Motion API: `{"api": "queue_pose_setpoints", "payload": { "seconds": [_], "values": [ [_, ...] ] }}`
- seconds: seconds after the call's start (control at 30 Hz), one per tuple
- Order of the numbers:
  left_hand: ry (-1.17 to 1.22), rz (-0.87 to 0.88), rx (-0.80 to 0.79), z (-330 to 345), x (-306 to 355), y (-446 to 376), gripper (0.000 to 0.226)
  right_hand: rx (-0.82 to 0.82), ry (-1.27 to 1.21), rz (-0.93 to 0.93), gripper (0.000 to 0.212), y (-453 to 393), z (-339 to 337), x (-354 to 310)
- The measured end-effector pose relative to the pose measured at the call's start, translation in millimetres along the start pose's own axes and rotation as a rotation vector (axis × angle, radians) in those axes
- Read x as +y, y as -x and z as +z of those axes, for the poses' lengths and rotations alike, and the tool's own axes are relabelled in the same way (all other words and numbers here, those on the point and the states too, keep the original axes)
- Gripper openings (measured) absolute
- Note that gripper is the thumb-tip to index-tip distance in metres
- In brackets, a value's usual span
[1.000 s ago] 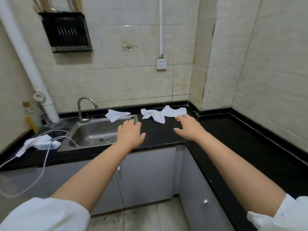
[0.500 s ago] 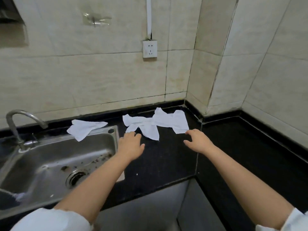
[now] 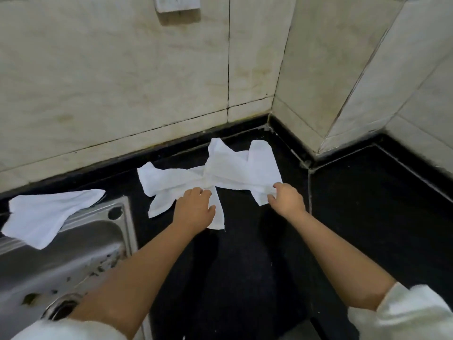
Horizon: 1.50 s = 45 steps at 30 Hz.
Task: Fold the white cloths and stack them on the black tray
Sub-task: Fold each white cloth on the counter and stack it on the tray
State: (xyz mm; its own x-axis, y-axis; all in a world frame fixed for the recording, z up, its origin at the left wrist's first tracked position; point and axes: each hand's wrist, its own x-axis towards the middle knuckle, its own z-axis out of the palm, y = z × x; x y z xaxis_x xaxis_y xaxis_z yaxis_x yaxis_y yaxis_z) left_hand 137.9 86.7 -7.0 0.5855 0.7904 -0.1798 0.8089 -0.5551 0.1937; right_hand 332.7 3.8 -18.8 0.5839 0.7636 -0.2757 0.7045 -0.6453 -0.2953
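Observation:
Three crumpled white cloths lie on the black countertop [image 3: 245, 253]. The left cloth [image 3: 46, 214] drapes over the sink's rim. The middle cloth [image 3: 166, 182] and the right cloth [image 3: 240, 168] overlap near the back wall. My left hand [image 3: 196, 209] lies on the middle cloth's near part, fingers curled into the fabric where the two cloths meet. My right hand [image 3: 285, 200] pinches the right cloth's near corner between thumb and fingers. No black tray is in view.
A steel sink [image 3: 61, 261] with a drain and dark specks sits at the left, its rim beside my left forearm. Tiled walls form a corner behind the cloths, with a wall socket [image 3: 176, 3] above. The counter turns right along the wall.
I have moved in closer to the counter. Both hands went forward from above the bare counter onto the two overlapping cloths and took hold of them.

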Motion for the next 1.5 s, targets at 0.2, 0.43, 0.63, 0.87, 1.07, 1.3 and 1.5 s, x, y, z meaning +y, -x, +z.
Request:
{"api": "queue_pose_setpoints", "payload": {
  "seconds": [0.2, 0.43, 0.63, 0.87, 1.07, 1.3, 1.5],
  "values": [
    [0.025, -0.031, -0.037, 19, 12, -53, 0.043, -0.032, 0.016, 0.062, 0.025, -66, 19, 7],
    [0.03, 0.061, 0.014, 52, 43, -110, 0.051, -0.094, -0.2, -0.339, 0.023, -70, 15, 20],
    [0.076, 0.347, 0.257, 63, 54, -125, 0.033, -0.109, -0.295, -0.528, 0.018, -56, -9, 32],
    [-0.005, 0.596, 0.38, 27, 26, -99, 0.03, 0.045, -0.475, -0.393, 0.013, -17, -40, 55],
    [-0.035, 0.768, 0.282, -12, 58, -52, 0.035, 0.305, -0.454, -0.22, 0.012, 72, -75, 93],
    [0.146, 1.01, 0.184, -32, 189, 4, 0.043, 0.636, -0.356, 0.214, 0.016, 207, -119, 185],
    [0.362, 1.167, 0.172, -29, 323, 71, 0.04, 0.95, -0.219, 0.544, 0.019, 319, -148, 260]
  ]
}}
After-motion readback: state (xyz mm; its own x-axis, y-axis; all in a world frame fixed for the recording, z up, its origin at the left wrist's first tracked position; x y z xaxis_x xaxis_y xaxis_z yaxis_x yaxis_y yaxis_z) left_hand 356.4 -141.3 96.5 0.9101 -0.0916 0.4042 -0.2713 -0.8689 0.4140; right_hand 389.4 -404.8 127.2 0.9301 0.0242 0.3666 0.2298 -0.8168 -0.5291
